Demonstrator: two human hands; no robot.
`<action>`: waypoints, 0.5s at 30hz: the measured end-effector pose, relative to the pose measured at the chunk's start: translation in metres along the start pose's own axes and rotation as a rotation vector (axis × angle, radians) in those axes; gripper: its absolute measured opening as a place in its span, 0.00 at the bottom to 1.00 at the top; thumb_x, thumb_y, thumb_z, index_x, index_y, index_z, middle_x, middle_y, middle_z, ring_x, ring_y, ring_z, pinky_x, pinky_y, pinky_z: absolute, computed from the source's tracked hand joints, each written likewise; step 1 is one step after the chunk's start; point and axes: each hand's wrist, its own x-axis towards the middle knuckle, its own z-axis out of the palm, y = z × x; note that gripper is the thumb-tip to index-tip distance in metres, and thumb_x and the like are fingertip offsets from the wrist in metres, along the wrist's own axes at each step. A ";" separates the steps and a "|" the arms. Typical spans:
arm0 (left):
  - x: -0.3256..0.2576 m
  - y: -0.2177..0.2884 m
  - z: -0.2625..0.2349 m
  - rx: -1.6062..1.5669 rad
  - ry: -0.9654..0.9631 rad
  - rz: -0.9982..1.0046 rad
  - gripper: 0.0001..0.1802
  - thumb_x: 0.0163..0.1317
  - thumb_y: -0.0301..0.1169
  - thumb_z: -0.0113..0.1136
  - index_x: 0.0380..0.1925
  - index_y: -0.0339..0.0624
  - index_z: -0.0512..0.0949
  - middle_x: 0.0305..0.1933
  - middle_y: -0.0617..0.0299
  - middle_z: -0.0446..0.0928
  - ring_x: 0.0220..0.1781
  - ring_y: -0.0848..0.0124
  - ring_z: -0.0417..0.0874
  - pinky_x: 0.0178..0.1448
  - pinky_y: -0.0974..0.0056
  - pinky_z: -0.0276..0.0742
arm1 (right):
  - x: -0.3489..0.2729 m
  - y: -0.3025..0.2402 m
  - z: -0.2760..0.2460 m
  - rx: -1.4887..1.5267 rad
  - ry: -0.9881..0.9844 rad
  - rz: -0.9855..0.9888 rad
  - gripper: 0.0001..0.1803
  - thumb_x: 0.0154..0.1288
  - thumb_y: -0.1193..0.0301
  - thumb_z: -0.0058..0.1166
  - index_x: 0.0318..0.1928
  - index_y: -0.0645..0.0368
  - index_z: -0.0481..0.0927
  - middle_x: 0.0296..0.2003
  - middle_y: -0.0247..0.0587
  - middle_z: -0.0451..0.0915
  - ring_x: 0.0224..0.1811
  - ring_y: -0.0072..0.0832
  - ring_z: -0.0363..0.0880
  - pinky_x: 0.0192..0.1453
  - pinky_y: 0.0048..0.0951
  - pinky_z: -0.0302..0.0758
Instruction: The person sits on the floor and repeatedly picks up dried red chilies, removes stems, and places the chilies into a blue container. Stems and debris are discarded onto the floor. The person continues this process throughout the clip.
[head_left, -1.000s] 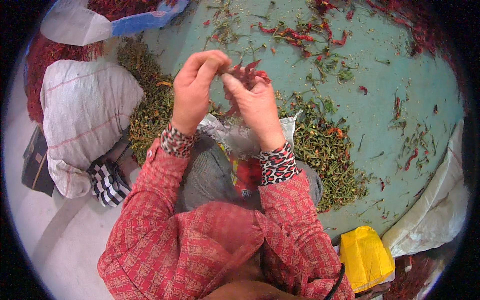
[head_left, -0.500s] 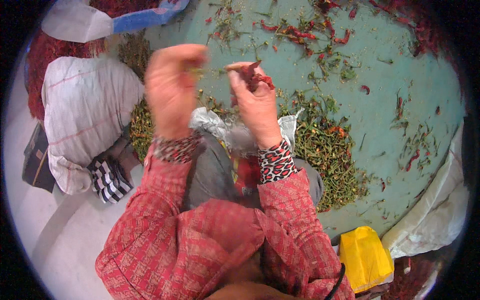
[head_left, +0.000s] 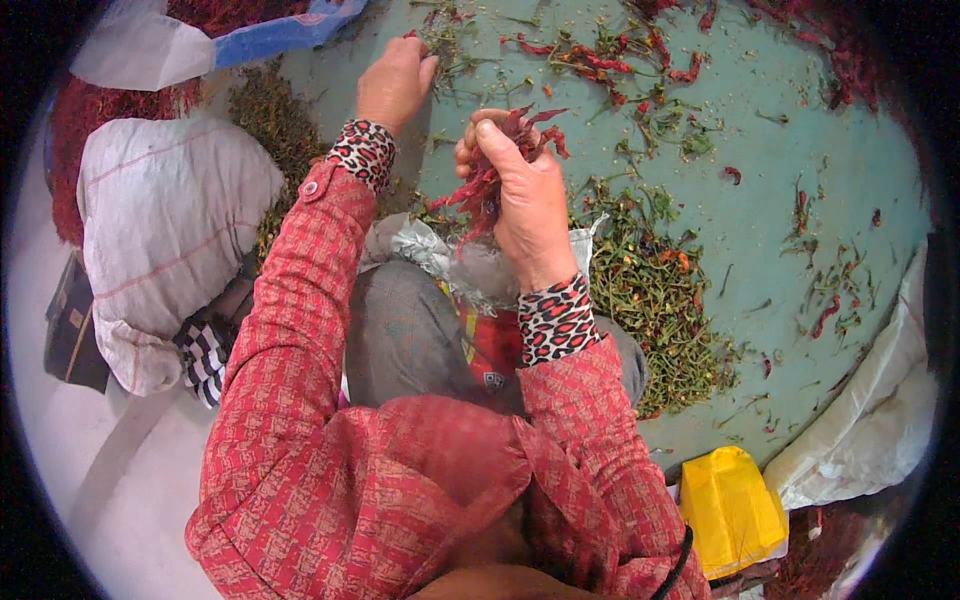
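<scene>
The right hand (head_left: 520, 195) is holding a bunch of dried red chillies (head_left: 495, 170), its grip closed around them so that their tips are sticking out above the fingers and hanging down below the palm, over the person's lap. The left hand (head_left: 393, 82) is reaching forward and away from the bunch, its fingers curled down onto the teal floor (head_left: 790, 130) at the edge of a scatter of green stems (head_left: 445, 45); whether that grip is pinching anything cannot be told from here. Both arms are wearing red patterned sleeves with leopard-print cuffs (head_left: 553, 320). Just to the right of the right wrist, a heap of green stems and scraps (head_left: 655, 290) is lying on the floor, touching a crumpled clear plastic bag (head_left: 420, 245) that is resting on the knees. Further ahead, loose red chillies (head_left: 600, 60) are lying among more stems. To the left, a full white sack (head_left: 165, 215) is sitting beside a mound of red chillies (head_left: 90, 115), and a yellow bag (head_left: 732, 510) is lying near the lower right.
</scene>
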 end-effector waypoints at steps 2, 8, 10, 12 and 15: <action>-0.004 -0.002 0.003 0.032 -0.029 0.015 0.12 0.58 0.38 0.53 0.39 0.45 0.74 0.40 0.54 0.76 0.37 0.55 0.78 0.39 0.56 0.75 | 0.001 -0.002 0.000 -0.051 0.030 0.000 0.11 0.61 0.68 0.54 0.40 0.62 0.75 0.27 0.34 0.75 0.28 0.22 0.73 0.33 0.22 0.71; -0.015 -0.005 -0.044 -0.868 -0.264 -0.422 0.13 0.60 0.35 0.54 0.40 0.38 0.75 0.40 0.62 0.78 0.41 0.72 0.78 0.46 0.67 0.72 | 0.001 -0.003 -0.002 -0.110 0.102 0.025 0.14 0.60 0.66 0.55 0.42 0.63 0.74 0.25 0.33 0.74 0.26 0.20 0.71 0.30 0.20 0.69; -0.038 0.025 -0.060 -1.130 -0.238 -0.330 0.11 0.60 0.33 0.55 0.39 0.37 0.75 0.42 0.64 0.76 0.45 0.77 0.74 0.51 0.69 0.69 | 0.002 0.001 -0.004 -0.178 0.112 0.031 0.15 0.60 0.64 0.55 0.41 0.62 0.75 0.24 0.32 0.74 0.25 0.18 0.71 0.29 0.19 0.69; -0.056 0.049 -0.069 -1.335 -0.214 -0.268 0.08 0.62 0.29 0.52 0.39 0.39 0.75 0.48 0.62 0.74 0.49 0.73 0.74 0.55 0.67 0.68 | 0.001 0.003 -0.002 -0.253 0.112 0.051 0.15 0.60 0.61 0.56 0.39 0.60 0.76 0.24 0.30 0.74 0.24 0.16 0.71 0.27 0.18 0.68; -0.065 0.072 -0.072 -1.544 -0.192 -0.286 0.07 0.63 0.27 0.50 0.39 0.41 0.75 0.50 0.61 0.73 0.51 0.71 0.73 0.56 0.67 0.68 | -0.001 0.003 0.002 -0.198 0.072 0.036 0.13 0.62 0.63 0.53 0.41 0.60 0.75 0.24 0.30 0.74 0.24 0.17 0.70 0.28 0.18 0.68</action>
